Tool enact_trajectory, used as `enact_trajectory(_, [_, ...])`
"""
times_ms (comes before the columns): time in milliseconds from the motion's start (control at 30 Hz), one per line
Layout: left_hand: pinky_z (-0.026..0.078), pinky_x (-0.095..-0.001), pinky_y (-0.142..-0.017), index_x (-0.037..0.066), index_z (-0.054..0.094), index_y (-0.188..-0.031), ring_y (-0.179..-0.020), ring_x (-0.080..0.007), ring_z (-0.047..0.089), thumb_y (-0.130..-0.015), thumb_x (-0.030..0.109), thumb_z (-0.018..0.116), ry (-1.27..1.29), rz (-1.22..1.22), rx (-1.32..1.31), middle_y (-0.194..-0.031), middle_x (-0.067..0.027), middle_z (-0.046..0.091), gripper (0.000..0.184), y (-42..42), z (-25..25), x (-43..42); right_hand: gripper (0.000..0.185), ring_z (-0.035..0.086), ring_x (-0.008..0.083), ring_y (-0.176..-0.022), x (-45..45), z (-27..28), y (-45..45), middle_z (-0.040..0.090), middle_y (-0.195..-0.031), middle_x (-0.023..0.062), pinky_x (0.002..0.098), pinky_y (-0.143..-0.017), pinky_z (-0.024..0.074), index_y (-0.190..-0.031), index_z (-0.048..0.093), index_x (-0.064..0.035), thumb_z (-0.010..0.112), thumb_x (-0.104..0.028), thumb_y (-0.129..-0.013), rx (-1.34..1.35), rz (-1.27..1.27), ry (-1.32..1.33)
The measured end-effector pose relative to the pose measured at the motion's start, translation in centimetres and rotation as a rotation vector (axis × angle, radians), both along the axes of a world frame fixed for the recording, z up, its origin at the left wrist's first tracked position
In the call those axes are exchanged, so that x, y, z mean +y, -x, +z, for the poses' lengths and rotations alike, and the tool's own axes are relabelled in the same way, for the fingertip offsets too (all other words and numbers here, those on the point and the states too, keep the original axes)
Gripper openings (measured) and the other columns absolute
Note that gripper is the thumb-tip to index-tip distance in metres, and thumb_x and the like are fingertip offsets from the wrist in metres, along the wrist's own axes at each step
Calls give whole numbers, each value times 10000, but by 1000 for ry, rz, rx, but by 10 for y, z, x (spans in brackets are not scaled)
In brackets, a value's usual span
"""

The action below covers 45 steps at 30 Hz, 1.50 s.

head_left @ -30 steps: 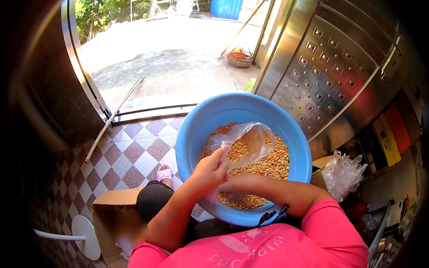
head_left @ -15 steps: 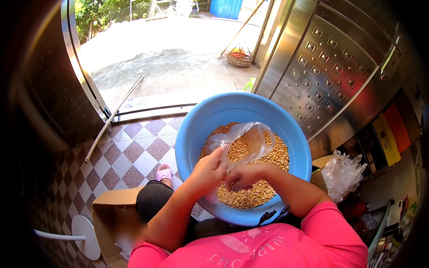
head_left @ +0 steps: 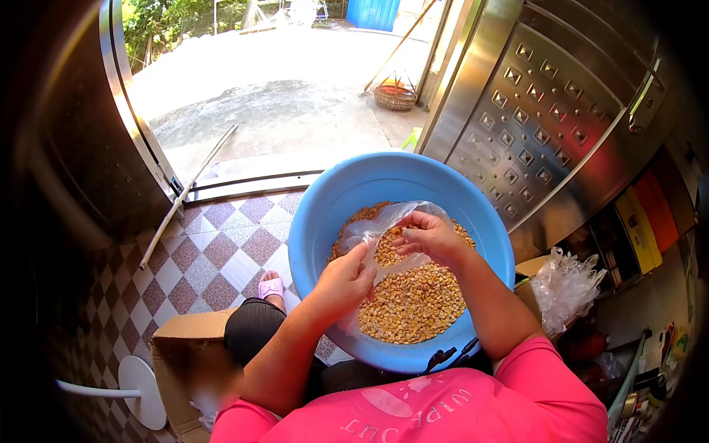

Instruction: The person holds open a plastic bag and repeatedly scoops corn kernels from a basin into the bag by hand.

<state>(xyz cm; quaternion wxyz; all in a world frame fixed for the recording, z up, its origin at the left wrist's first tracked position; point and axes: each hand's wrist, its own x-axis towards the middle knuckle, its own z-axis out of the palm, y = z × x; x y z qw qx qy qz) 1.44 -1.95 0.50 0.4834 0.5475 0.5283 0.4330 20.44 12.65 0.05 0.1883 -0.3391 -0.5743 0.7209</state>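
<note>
A clear plastic bag (head_left: pixel 385 219) is spread over corn kernels (head_left: pixel 413 295) in a large blue tub (head_left: pixel 312 244). My left hand (head_left: pixel 346 277) is closed on the near left edge of the bag, thumb and fingers pinched together. Over the bag's mouth is my right hand (head_left: pixel 436 238), its fingers bent toward the thumb near the bag's rim. Whether kernels or part of the bag lie between those fingers is not clear. Yellow kernels show through and around the thin plastic.
A cardboard box (head_left: pixel 193 327) stands to the left, near a white round base (head_left: pixel 147 391). At the right is a bundle of clear plastic bags (head_left: pixel 567 286). A long pole (head_left: pixel 188 196) leans across the doorway threshold; outside is a wicker basket (head_left: pixel 395 97).
My right hand has moved up and forward from low over the kernels to the bag's mouth. My left hand stays on the bag, nearly still.
</note>
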Motion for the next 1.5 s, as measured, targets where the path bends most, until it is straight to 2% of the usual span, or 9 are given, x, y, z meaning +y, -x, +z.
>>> enact_trajectory(233, [476, -326, -563, -59, 400, -1246, -586, -191, 613, -892, 99, 478, -53, 7, 7, -683, -134, 589, 395, -1, 1, 0, 362, 536, 155, -1080, 7, 2, -3, 539, -1199, 61, 315, -872, 496, -1233, 496, -32, 539, -37, -874, 28, -99, -194])
enact_trajectory(467, [476, -326, -562, -34, 414, -1233, -585, -190, 608, -892, 96, 477, -58, 0, 0, -688, -124, 585, 370, 0, 1, 0, 263, 582, 128, -954, 5, -2, -3, 613, -1047, 59, 265, -802, 493, -1129, 575, -17, 539, -32, -868, -213, -153, -768])
enact_trajectory(567, [477, -326, -562, -28, 413, -1240, -586, -190, 608, -891, 95, 476, -57, 0, -5, -692, -124, 586, 375, 0, 1, 0, 254, 604, 113, -778, -4, 15, -3, 643, -896, 68, 250, -692, 503, -1089, 618, -41, 577, -75, -840, -158, -45, -467])
enact_trajectory(633, [477, -327, -562, -27, 411, -1243, -587, -189, 608, -891, 94, 474, -59, 1, -2, -694, -125, 587, 378, 0, 2, -1, 250, 595, 101, -686, -11, 27, -4, 651, -842, 27, 234, -610, 495, -1121, 607, -37, 537, -71, -884, -207, 450, -97])
enact_trajectory(767, [470, -259, -574, -1, 392, -1333, -622, -116, 581, -895, 30, 462, -17, -8, -3, -781, -63, 565, 445, 1, 1, 0, 294, 609, 110, -710, -35, 9, 15, 652, -887, 45, 255, -606, 509, -1127, 612, -67, 591, -166, -851, -352, 812, -103])
enact_trajectory(867, [469, -260, -579, -1, 392, -1334, -625, -117, 582, -896, 30, 460, -14, -18, 0, -780, -62, 564, 444, 2, -2, 1, 370, 622, 268, -895, -45, -43, 14, 637, -1018, 136, 372, -791, 495, -1175, 591, -101, 620, -212, -823, -507, 901, -739])
enact_trajectory(967, [466, -256, -582, 0, 390, -1337, -625, -116, 581, -897, 32, 458, -4, -18, -6, -775, -58, 564, 447, 2, -2, 0, 385, 589, 316, -991, -57, -37, 24, 630, -1004, 168, 414, -880, 447, -1177, 580, -97, 624, -211, -812, -861, 921, -914])
enact_trajectory(1267, [453, -252, -569, -3, 386, -1337, -615, -112, 578, -899, 48, 470, -16, -8, 25, -731, -47, 552, 449, 2, 2, -2, 213, 606, 268, -703, -81, -44, 44, 608, -779, 130, 385, -622, 495, -967, 579, -52, 594, -186, -802, -977, 1384, -542])
enact_trajectory(1500, [476, -325, -576, -47, 419, -1177, -599, -198, 606, -896, 110, 468, -57, 3, -12, -648, -121, 582, 326, 0, -1, -1, 194, 600, 169, -642, -68, -25, 36, 610, -772, 68, 311, -551, 497, -981, 622, -92, 531, -155, -822, -927, 1176, -358])
